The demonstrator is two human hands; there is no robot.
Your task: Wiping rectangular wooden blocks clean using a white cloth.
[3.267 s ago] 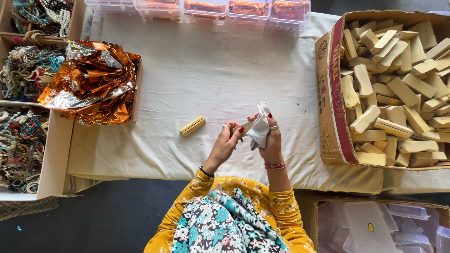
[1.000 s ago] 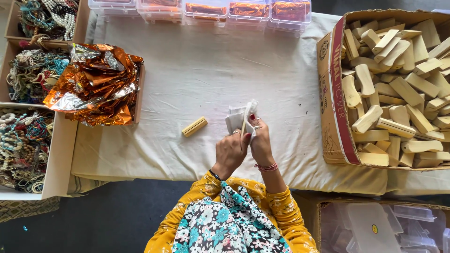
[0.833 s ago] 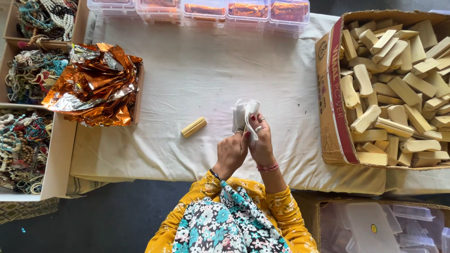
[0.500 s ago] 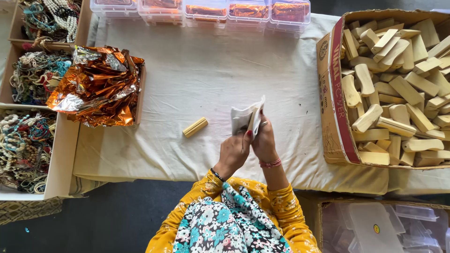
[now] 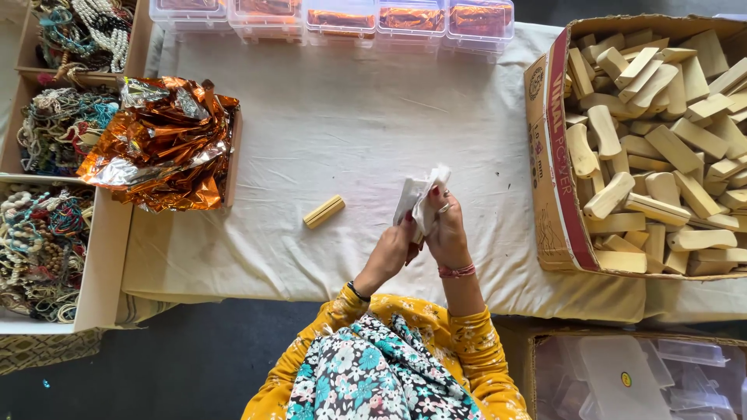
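- Hands together above the counter: left hand and right hand both closed on a small white cloth, pinched and bunched between the fingers.
- Wooden block lying alone, just left of the hands, untouched.
- Carton of wooden blocks well to the right, full.
- Copper foil sheets far left, not yet taken up.
- Judged early: one block out, wrapping not begun.

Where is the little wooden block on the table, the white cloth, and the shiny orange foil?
wooden block (image 5: pixel 324 211), head view, middle of its top face.
white cloth (image 5: pixel 418 199), head view, part above the fingers.
orange foil (image 5: pixel 159 144), head view, crumpled middle.
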